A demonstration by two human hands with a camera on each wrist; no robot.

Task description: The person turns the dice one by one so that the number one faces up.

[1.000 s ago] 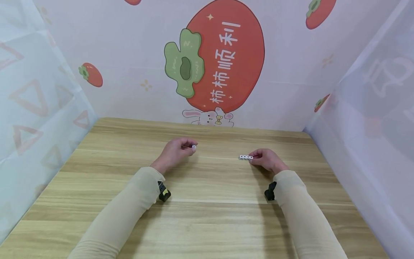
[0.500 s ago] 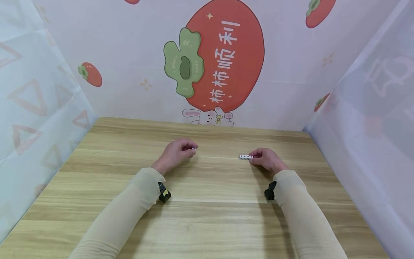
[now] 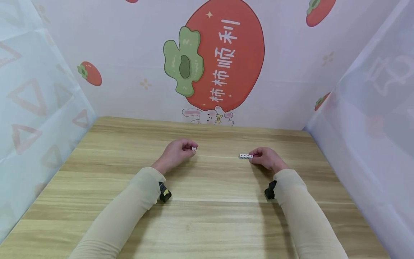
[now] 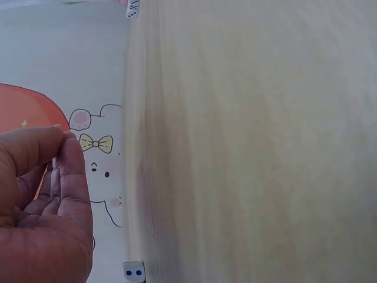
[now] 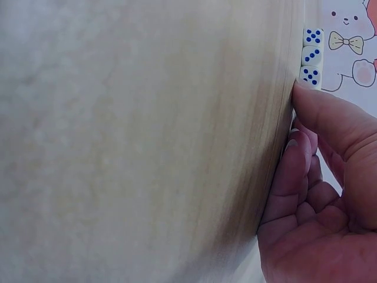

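Note:
My left hand [image 3: 176, 153] pinches a small white die [image 3: 193, 148] between thumb and fingertips; in the left wrist view the fingers [image 4: 73, 168] hide it. Another die [image 4: 134, 272], showing two blue dots, sits on the table in that view; the hand covers it in the head view. To the right, my right hand [image 3: 267, 158] holds the near end of a straight row of dice [image 3: 244, 156], low at the tabletop. Its thumb [image 5: 330, 112] lies at that end in the right wrist view, where three dice [image 5: 311, 56] show blue dots.
A wood-grain table [image 3: 207, 223] spans the work area. Behind it stands a white printed backdrop [image 3: 129, 50] with a large red persimmon and a rabbit. Pale cloth walls close in the left side [image 3: 38, 108] and the right side [image 3: 372, 115].
The die in my left fingertips has been turned, from a dotted face through a mostly covered view to a different face. My right hand and the row have stayed in place.

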